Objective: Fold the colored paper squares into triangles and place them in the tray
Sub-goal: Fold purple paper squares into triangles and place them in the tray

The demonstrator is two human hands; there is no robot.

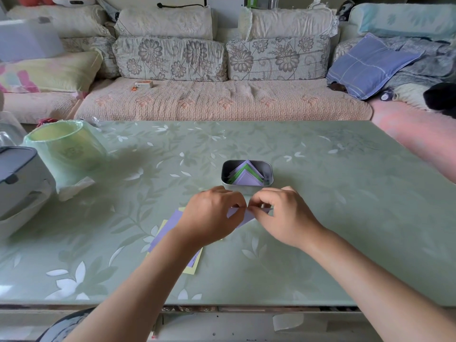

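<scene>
A lilac paper triangle hangs just above the table, pinched along its top edge by both hands. My left hand holds its left part and my right hand its right part, fingertips nearly meeting. Right behind the hands stands a small metal tray with several folded lilac and green triangles upright inside. Under my left forearm lies a loose stack of lilac and yellow paper squares, partly hidden.
A green plastic-wrapped bucket stands at the table's left, with a grey and white appliance at the far left edge. A sofa with cushions runs behind the green glass table.
</scene>
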